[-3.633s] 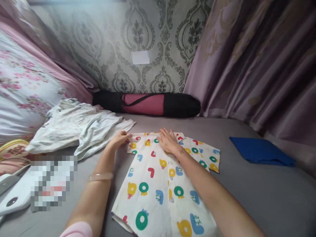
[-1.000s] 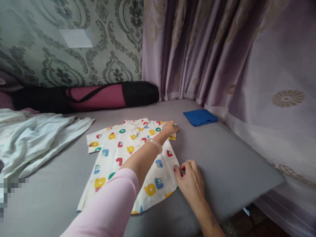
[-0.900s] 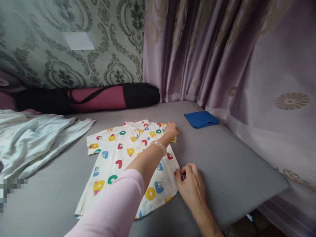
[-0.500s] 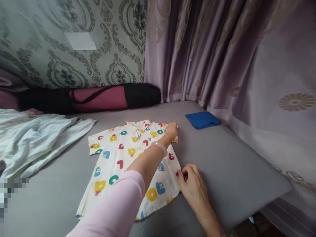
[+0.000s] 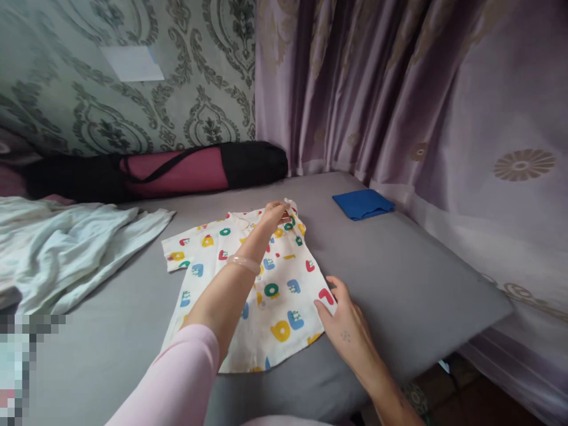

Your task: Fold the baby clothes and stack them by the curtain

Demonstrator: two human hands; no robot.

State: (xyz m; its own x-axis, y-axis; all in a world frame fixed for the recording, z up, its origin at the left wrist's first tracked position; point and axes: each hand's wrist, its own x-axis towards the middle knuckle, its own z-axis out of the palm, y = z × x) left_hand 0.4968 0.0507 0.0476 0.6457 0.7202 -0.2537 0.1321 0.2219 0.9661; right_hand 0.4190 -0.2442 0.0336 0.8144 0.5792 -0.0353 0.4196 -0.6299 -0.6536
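A white short-sleeved shirt [image 5: 284, 302] with a colourful letter-like print lies front up on the grey surface. My left hand [image 5: 276, 212] reaches across it and is closed on the fabric by the right-hand shoulder, where the sleeve is bunched and slightly lifted. A pale bangle [image 5: 244, 264] circles my left wrist. At the shirt's lower right side edge rests my right hand [image 5: 348, 322], thumb and fingers apart, the thumb touching the cloth beside a red printed shape. My left forearm hides part of the shirt's middle and lower left.
A folded blue cloth [image 5: 362, 205] lies at the back right. Crumpled pale fabric [image 5: 66, 254] spreads on the left. Along the wall lies a long black and maroon bag [image 5: 177, 171]. Purple curtains [image 5: 310, 89] hang behind and to the right, beside the surface's right edge.
My left hand has moved left and back, drawing the right-hand sleeve inward. My right hand's thumb and fingers have spread apart at the shirt's side edge. The view has shifted slightly.
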